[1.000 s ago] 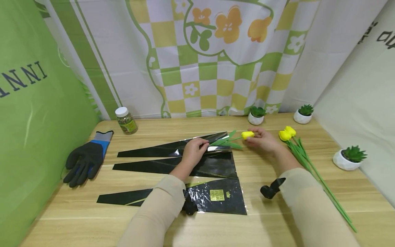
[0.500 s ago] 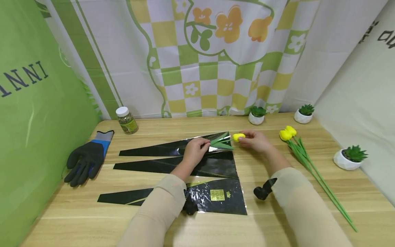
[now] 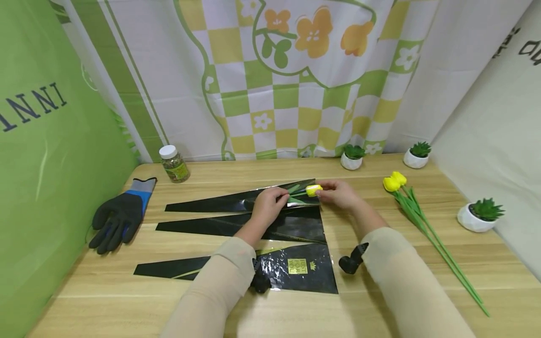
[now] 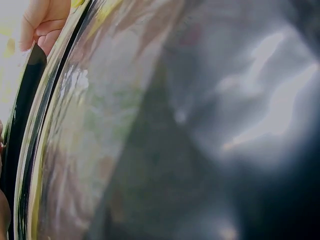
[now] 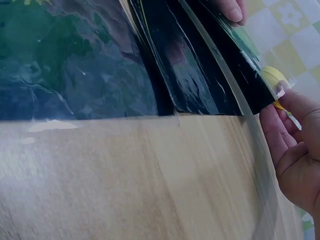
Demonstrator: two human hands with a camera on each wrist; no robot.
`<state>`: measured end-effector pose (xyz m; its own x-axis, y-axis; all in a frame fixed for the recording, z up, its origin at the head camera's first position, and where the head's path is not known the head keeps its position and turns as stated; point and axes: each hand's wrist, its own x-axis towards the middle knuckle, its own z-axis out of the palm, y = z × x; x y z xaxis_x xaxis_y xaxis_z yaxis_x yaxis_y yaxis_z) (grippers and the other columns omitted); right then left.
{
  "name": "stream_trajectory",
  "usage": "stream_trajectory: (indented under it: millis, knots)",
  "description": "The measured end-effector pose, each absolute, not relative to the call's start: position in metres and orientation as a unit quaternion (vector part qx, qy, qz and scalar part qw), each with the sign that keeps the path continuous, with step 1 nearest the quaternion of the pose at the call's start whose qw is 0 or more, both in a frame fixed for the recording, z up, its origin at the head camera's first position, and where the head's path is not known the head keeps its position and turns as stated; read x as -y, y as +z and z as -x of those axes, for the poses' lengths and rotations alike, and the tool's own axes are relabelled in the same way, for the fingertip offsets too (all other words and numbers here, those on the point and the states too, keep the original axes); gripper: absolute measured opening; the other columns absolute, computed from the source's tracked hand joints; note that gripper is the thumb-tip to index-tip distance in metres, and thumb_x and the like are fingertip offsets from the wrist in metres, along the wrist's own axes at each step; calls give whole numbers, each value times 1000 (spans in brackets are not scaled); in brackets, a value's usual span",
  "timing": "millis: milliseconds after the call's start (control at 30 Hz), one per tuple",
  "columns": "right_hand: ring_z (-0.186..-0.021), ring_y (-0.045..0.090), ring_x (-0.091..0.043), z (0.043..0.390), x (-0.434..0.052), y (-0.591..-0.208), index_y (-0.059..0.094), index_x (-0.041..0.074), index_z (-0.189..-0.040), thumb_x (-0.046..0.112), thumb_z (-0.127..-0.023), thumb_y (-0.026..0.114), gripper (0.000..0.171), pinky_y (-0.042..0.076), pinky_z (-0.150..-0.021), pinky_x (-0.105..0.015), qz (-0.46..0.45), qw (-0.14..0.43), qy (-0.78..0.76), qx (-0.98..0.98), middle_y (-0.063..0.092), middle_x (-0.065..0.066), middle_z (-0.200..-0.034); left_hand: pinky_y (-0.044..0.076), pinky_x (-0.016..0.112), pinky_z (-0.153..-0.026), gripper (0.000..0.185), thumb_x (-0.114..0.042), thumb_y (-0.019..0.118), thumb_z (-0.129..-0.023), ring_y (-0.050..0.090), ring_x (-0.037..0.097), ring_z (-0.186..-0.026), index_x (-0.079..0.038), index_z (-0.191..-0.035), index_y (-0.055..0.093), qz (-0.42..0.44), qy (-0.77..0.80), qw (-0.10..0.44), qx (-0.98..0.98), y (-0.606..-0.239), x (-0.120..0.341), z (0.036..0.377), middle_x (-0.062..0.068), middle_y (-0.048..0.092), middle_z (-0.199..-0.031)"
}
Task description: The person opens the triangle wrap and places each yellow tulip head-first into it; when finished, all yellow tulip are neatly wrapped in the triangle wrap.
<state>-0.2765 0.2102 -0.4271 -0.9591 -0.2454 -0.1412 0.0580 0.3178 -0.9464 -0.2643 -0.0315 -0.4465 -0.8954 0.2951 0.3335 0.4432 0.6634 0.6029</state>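
At mouth of far blk sleeve (image 3: 211,205), R hand (image 3: 339,194) pinches yellow tulip (image 3: 313,190) by bloom; L hand (image 3: 268,205) pinches sleeve edge. 2 other tulips (image 3: 411,211) off to R.

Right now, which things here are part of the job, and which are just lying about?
Job: tulip in the right hand, wrapper in the left hand; probably the other two wrappers and two loose tulips.
Lying about: glove, jar, three potted plants.

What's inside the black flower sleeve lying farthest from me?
A yellow tulip head at the wide end of the sleeve, and green leaves. Anything farther down is covered by your left hand and the sleeve itself.
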Motion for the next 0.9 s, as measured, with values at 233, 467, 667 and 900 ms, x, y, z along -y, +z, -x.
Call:
stream_trajectory:
  millis: [233,467,667,900]
  knots:
    - [-80,61,5,279,-208,-429,43,-16,-136,0,-94,60,48,53,-75,-12,57,132,-600,-787,66,-10,-110,53,39,-99,22,-23,63,-97,66,23,-110,-11,-110,75,201,-357,99,907,-444,32,264,5,73,-113]
    - [-78,62,4,277,-206,-428,48,-16,-131,-1,-93,62,43,54,-74,-13,45,132,-603,-785,66,10,-91,54,40,-97,22,-21,64,-96,66,24,-108,-8,-110,74,209,-362,101,903,-444,31,264,6,72,-112]
    - [-75,61,5,276,-201,-427,50,-16,-129,1,-93,63,42,52,-70,-13,62,123,-577,-805,65,13,-86,53,40,-98,20,-19,64,-96,66,24,-110,-9,-109,75,214,-363,104,901,-444,29,264,6,73,-113]
    - [-79,61,4,277,-193,-431,47,-16,-133,-3,-93,62,45,54,-75,-11,53,127,-607,-783,65,10,-88,52,39,-100,21,-21,63,-97,64,23,-114,-12,-111,75,215,-360,91,903,-442,29,263,5,71,-117]
